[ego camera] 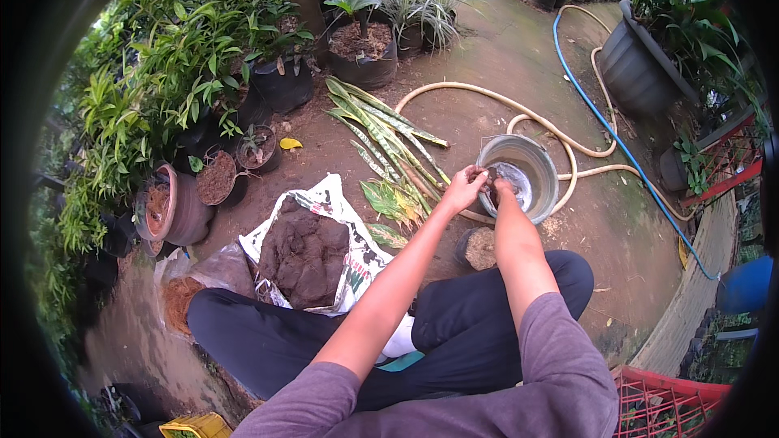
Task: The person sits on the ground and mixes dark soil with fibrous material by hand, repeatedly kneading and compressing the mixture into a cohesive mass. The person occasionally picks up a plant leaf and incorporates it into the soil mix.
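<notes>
Both of my hands are close together over the near left rim of a grey metal bucket [549, 161], which holds some whitish liquid [522, 185]. My left hand [466, 187] has its fingers pinched on a small dark clump [492, 175], too small to name surely. My right hand [503, 190] reaches in beside it with dark, soiled fingers, its grip mostly hidden. Just below my hands stands a small black pot [464, 247] filled with light brown material. To the left lie cut variegated snake plant leaves [389, 134] and several yellowing broad leaves [389, 201].
An opened white sack [368, 255] of dark soil [304, 255] stands near my left knee, beside a clear bag of brown fibre [181, 304]. A beige hose [468, 86] and a blue hose [578, 82] curve beyond the bucket. Potted plants [283, 82] line the left side.
</notes>
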`<state>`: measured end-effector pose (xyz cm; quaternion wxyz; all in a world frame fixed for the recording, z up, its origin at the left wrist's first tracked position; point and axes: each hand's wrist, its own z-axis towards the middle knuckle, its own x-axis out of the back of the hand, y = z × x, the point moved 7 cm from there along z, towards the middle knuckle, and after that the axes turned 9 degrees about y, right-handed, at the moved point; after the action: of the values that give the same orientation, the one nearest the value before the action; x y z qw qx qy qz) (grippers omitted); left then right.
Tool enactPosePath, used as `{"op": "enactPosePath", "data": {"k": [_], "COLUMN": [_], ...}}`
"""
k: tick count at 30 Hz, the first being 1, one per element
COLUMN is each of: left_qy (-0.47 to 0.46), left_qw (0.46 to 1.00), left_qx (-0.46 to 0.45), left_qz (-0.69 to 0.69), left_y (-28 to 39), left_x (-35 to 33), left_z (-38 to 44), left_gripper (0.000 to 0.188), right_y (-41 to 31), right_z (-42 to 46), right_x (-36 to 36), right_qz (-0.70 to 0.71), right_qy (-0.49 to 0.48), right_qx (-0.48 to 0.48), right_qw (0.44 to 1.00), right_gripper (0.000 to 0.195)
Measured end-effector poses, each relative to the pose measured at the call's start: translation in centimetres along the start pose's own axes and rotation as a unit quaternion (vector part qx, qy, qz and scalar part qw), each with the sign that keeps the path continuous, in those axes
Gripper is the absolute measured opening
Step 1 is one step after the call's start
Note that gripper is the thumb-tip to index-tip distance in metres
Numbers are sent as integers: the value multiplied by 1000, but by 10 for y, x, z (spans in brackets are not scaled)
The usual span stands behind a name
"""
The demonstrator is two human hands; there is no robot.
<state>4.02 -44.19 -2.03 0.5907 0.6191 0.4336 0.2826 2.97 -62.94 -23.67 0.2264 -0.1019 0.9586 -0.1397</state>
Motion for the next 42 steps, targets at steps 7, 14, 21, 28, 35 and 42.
{"op": "enactPosePath", "data": {"k": [7,14,21,28,35,42], "left_qy": [33,130,48,24,397,592], "left_qw": [996,946,800,726,852,792], "left_qx": [53,130,104,-160,-103,-6], "left_qz": [-64,-268,-589,-668,-325,150], "left_y": [-8,-24,33,102,123,144], "left_x": [-16,-22,-36,168,321,364], "left_z": [7,21,24,-28,-184,-295], "left_gripper": [35,55,32,17,38,44], "right_y": [-45,-37,19,203,345,427], "right_z": [48,-106,-274,-405,-421,-408], "right_x": [37,-94,-200,-295,-309,-319], "right_qz": [68,243,-11,-55,-273,-610], "right_qy": [-141,-362,-484,-478,-433,-447], "right_qx": [-52,-86,-30,-110,-85,195], "right_qw": [986,896,874,870,855,624], "right_gripper": [31,28,36,39,48,25]}}
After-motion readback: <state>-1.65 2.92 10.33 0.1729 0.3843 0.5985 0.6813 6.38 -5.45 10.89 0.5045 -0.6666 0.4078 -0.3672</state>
